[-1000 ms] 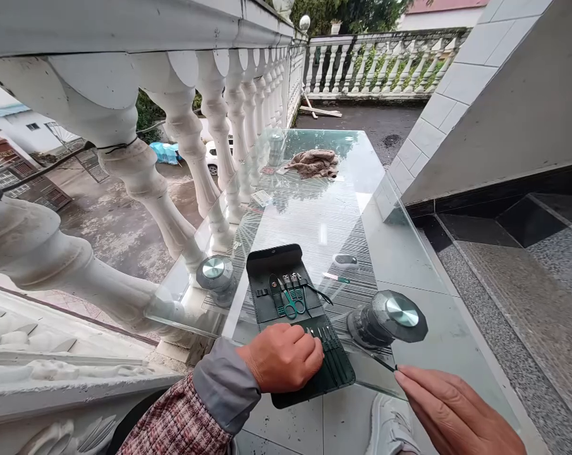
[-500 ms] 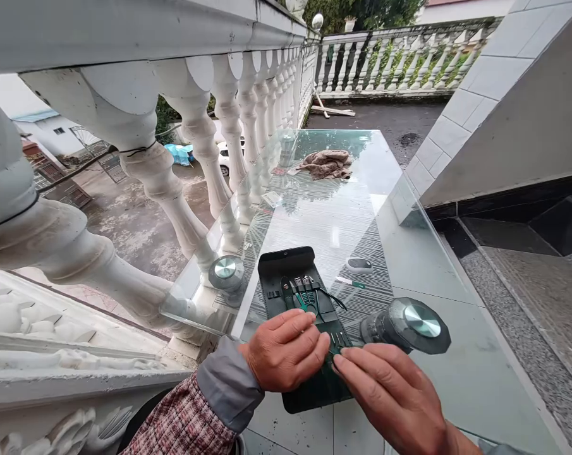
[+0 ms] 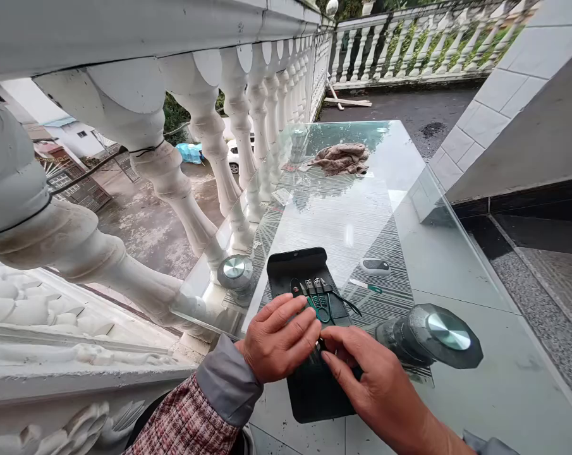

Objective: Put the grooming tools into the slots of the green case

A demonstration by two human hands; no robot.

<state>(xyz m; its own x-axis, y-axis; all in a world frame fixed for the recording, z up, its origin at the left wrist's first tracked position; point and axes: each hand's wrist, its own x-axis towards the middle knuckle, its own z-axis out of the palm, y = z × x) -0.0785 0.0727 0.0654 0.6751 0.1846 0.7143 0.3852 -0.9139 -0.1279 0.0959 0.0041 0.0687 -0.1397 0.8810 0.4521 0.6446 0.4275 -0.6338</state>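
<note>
An unfolded dark manicure case [image 3: 321, 401] lies on the glass table. In its upper half sit green-handled scissors [image 3: 322, 313], nail clippers [image 3: 316, 287] and a cuticle nipper [image 3: 349, 302]. My left hand [image 3: 280, 338] rests over the case's left middle, fingers stretched out and close together, its thumb hidden. My right hand [image 3: 373, 373] pinches at the case's middle, its thumb and forefinger meeting beside the left fingertips. A small shiny bit shows there, but what it belongs to is hidden. The fingers cover most of the lower tool row.
Past the case on the glass table [image 3: 461, 316] lie a white-and-grey oval object [image 3: 375, 266], a green-handled file [image 3: 366, 286] and a crumpled brown cloth [image 3: 341, 159]. Round metal-topped table supports [image 3: 449, 332] flank the case. A white balustrade [image 3: 172, 170] runs along the left.
My right hand has moved left and turned, its fingers now curled into a pinch against my left fingertips. The small tools at the case's middle have become covered. The view has shifted slightly.
</note>
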